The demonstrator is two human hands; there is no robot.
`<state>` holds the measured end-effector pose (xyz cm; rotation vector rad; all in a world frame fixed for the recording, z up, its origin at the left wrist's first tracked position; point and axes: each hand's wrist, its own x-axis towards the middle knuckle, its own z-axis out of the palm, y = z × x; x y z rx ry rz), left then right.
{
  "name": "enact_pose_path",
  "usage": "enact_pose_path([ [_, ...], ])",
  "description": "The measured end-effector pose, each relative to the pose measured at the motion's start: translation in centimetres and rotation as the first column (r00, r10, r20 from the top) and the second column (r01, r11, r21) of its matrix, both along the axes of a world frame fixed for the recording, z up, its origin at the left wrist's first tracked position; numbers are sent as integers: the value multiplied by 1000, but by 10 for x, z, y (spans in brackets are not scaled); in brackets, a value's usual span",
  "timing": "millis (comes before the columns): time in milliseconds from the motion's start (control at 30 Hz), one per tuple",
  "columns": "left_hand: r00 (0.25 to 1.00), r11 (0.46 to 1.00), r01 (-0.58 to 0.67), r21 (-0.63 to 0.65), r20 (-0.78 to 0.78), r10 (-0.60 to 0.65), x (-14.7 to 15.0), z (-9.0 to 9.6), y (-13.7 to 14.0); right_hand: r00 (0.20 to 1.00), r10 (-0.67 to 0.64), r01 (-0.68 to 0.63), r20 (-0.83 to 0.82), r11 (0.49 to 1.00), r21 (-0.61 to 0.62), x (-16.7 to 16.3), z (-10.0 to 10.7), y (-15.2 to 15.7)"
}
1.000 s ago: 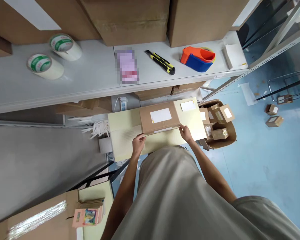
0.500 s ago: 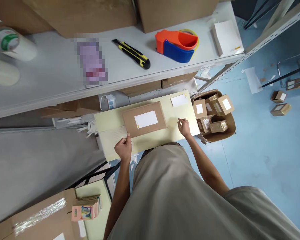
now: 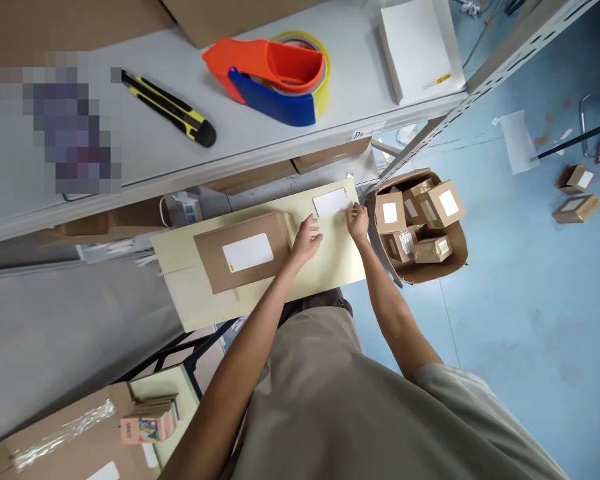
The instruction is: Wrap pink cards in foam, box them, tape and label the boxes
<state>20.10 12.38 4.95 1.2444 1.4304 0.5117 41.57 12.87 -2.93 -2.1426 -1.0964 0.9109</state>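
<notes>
A flat cardboard box (image 3: 206, 261) with a white label (image 3: 249, 252) on top lies on a pale yellow board (image 3: 337, 252). To its right lies a separate white label sheet (image 3: 331, 202) with a small yellow mark. My right hand (image 3: 357, 221) has its fingers curled in at the sheet's lower right corner and seems to pinch it. Between box and sheet hovers my left hand (image 3: 307, 241), its fingers loosely bent and apart, holding nothing. The forearm crosses over the box's lower right corner.
On the grey shelf (image 3: 350, 73) lie a utility knife (image 3: 169, 110), an orange and blue tape dispenser (image 3: 270, 77) and a stack of white labels (image 3: 415, 50). An open carton (image 3: 455, 250) with several small boxes stands right of the board. Booklets (image 3: 147, 423) sit lower left.
My left hand has left the box's lower left corner and moved right, past the box. My right hand has gone up to the label sheet's corner. The view has shifted right.
</notes>
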Motion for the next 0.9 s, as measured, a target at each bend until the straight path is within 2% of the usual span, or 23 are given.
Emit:
enact_pose_path([
  [67,997,990,-80,-120,-28,77,15,-26,20,1000,1,-1,25,1000,-14,0,-3,14],
  [133,992,973,-118,-199,-65,107,23,-45,36,998,34,-32,59,999,-37,-1,-4,22],
  [267,994,966,-97,-238,-63,84,28,-62,51,992,88,-82,86,993,-79,-3,-5,25],
  [400,997,969,-80,-232,-11,79,32,-66,55,991,100,-94,90,993,-67,-4,-7,21],
  [567,991,956,-127,-263,2,132,36,-67,57,990,95,-91,104,995,-47,-5,-12,16],
  [900,987,951,-157,-266,-13,160,41,-53,55,998,7,-7,60,1000,-11,-7,-18,16],
])
